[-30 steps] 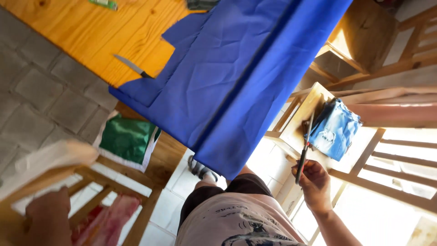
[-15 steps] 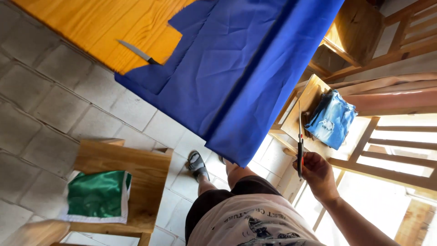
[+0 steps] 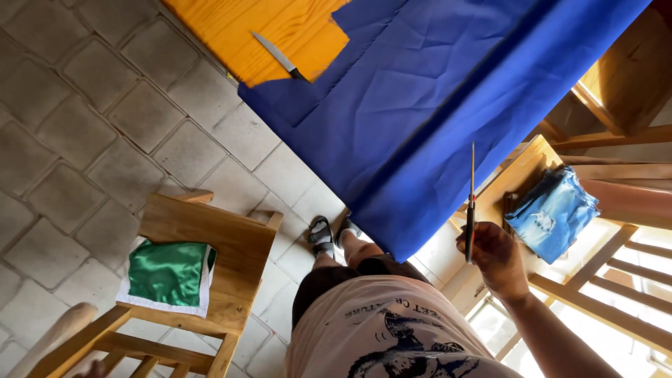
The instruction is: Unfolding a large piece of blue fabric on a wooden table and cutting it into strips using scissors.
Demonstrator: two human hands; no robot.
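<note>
Tiled floor (image 3: 84,140) lies below. The right hand (image 3: 498,260) is curled tight round closed scissors (image 3: 471,203), blades raised just beside the hanging edge of the blue cloth (image 3: 434,105) draped over the desk (image 3: 231,35) — seemingly poised before cutting. Any cut would call for opening the blades at that edge.

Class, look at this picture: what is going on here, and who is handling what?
A person stands at a wooden table draped with blue fabric. Their right hand holds a pair of scissors, blades pointing toward the cloth but not touching it. The left hand is barely in view. A knife lies on the table, a folded green cloth on a wooden chair, and folded denim on another chair.
</note>
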